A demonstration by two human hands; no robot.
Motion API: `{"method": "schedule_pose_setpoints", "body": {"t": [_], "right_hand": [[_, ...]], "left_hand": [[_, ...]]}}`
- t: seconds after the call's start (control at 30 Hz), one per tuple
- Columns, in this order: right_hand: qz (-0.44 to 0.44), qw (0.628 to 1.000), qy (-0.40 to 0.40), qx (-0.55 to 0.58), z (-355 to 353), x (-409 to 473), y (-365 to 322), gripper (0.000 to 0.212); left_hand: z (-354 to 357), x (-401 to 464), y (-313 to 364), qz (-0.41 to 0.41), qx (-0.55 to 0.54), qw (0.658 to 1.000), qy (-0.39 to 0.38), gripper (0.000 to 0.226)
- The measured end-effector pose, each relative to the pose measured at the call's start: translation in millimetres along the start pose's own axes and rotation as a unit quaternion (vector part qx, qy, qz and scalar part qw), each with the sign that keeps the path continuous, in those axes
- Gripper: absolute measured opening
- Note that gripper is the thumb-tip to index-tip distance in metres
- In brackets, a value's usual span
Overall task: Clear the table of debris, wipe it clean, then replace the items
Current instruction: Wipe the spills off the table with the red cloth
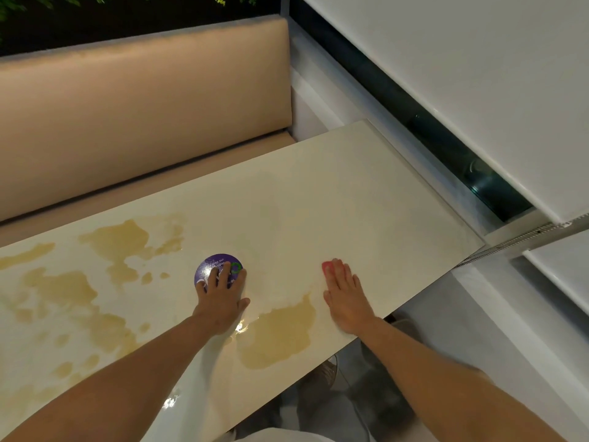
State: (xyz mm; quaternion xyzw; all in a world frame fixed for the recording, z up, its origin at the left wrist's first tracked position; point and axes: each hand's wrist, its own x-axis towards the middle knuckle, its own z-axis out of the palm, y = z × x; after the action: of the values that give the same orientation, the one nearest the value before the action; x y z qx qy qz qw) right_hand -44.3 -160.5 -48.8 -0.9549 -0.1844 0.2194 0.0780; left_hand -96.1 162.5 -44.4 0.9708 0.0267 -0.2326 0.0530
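A glossy cream table (366, 193) runs from lower left to upper right. My left hand (221, 298) lies flat on it, fingers spread over the near part of a round purple sticker (212, 264) with white print. My right hand (345, 296) presses flat on a small pink-red cloth or sponge (327, 267); only its far tip shows past my fingertips. Brownish liquid patches (280, 336) spread over the table between my arms and across the left half (118, 240).
A beige padded bench (143, 100) runs along the far side of the table. White panels (478, 74) and a dark gap (446, 145) line the right side. Under the near right edge I see grey floor and a dark fan-like object (325, 378).
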Motion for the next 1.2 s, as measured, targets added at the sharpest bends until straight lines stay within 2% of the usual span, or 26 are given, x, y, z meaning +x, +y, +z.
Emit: {"method": "schedule_pose_setpoints", "body": {"t": [0.17, 0.3, 0.47, 0.6, 0.73, 0.87, 0.97, 1.03, 1.2], "right_hand": [[-0.098, 0.995, -0.018, 0.02, 27, -39, -41, 0.067], [-0.14, 0.988, -0.05, -0.033, 15, -29, -16, 0.066], [0.015, 1.0, -0.015, 0.014, -12, 0, 17, 0.067], [0.054, 0.995, 0.007, 0.078, 3, -9, -12, 0.067], [-0.036, 0.997, -0.007, 0.065, 29, -44, -45, 0.067], [-0.108, 0.994, -0.017, 0.005, 18, -39, -19, 0.067], [-0.018, 1.0, 0.015, 0.019, -2, -9, 15, 0.067], [0.052, 0.998, 0.028, 0.036, -10, 9, 27, 0.066], [0.134, 0.984, 0.071, 0.097, 4, 29, -6, 0.067]], "left_hand": [[2, 0, 0, -0.003, 0.004, 1.0, -0.007, 0.067], [2, 1, 0, -0.003, 0.014, 1.0, -0.008, 0.067], [2, -2, -1, 0.003, 0.015, 1.0, -0.003, 0.067], [4, -5, -3, 0.011, 0.01, 1.0, 0.005, 0.067], [6, -3, -4, 0.003, -0.006, 1.0, -0.007, 0.067], [6, -3, -8, 0.006, -0.01, 1.0, -0.001, 0.082], [4, -3, -9, 0.007, -0.012, 1.0, 0.003, 0.088], [4, -3, -9, 0.004, -0.013, 1.0, 0.0, 0.083], [4, 0, -10, 0.009, 0.0, 1.0, -0.01, 0.067]]}}
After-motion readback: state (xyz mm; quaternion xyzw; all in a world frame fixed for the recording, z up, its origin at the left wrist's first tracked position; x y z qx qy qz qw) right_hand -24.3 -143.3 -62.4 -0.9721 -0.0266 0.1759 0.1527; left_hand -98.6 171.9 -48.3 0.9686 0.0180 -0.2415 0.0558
